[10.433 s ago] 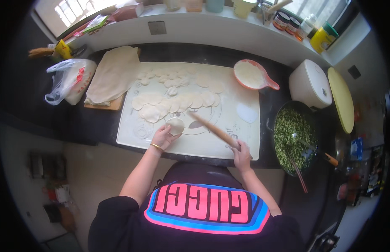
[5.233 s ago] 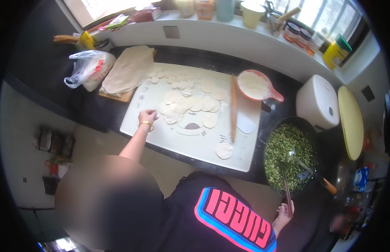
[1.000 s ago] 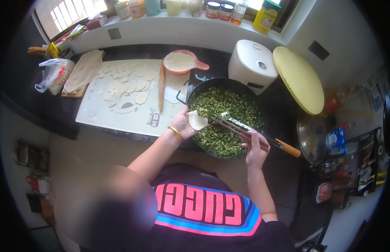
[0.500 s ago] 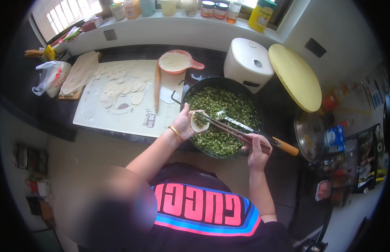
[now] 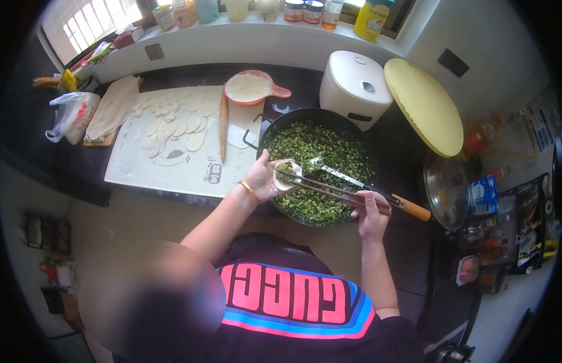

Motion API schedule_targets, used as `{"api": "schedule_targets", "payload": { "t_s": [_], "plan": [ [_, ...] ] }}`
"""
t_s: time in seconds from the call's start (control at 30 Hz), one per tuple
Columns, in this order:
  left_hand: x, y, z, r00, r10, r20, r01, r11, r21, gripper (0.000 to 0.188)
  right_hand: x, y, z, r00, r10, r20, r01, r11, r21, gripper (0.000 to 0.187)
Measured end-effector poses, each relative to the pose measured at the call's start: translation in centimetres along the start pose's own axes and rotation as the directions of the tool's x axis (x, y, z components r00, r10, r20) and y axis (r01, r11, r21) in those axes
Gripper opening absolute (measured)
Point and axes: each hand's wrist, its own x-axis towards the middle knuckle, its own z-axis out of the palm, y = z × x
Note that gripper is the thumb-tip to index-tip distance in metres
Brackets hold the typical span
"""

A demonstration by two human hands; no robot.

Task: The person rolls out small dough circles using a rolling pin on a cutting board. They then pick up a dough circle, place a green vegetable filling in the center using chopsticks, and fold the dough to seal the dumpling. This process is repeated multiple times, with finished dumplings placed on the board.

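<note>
My left hand (image 5: 263, 179), a gold bangle at its wrist, cups a round dough wrapper (image 5: 285, 186) over the near left edge of a wide dark pan (image 5: 348, 117). A small heap of green filling (image 5: 285, 172) lies in the wrapper. My right hand (image 5: 372, 221) is closed round a pair of brown chopsticks (image 5: 332, 191), whose tips reach the filling in the wrapper. Chopped green filling (image 5: 311, 142) fills much of the pan. A metal spatula (image 5: 348, 177) with a wooden handle rests in it, the handle sticking out past the right rim.
Left of the pan, a pale mat (image 5: 126, 166) bears several flat wrappers (image 5: 179, 127) and a rolling pin (image 5: 223, 124). A red flour scoop (image 5: 279, 91) stands behind. Beyond the pan are a white rice cooker (image 5: 355, 81) and a leaning yellow round board (image 5: 423, 109). A glass lid (image 5: 441, 187) lies right.
The chopsticks lie slightly flatter, their tips a little lower at the wrapper. Both hands keep their holds. The whole view has shifted slightly.
</note>
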Motion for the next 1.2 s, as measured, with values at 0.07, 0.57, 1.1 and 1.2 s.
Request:
{"api": "schedule_targets", "payload": {
  "t_s": [0.07,0.57,1.1,1.2],
  "plan": [
    [0.0,0.1,-0.3,1.000,-0.004,0.027,0.004,1.000,-0.010,0.071,0.1,-0.1,-0.2,1.000,-0.019,-0.011,0.020,0.999,0.041,0.019],
    [0.1,0.1,-0.5,1.000,0.001,-0.008,-0.001,1.000,0.017,0.072,1.1,-0.2,-0.3,0.998,0.026,-0.064,-0.022,0.998,0.057,0.020],
    [-2.0,2.6,-2.7,0.989,0.077,-0.128,-0.097,0.982,-0.161,0.075,1.7,2.8,-2.1,0.981,0.169,-0.092,-0.190,0.929,-0.317,0.019],
    [-2.4,2.9,-3.6,0.994,0.097,-0.054,-0.107,0.967,-0.231,0.076,1.5,5.8,-0.5,0.966,0.214,-0.141,-0.237,0.958,-0.165,0.021]
  ]
}}
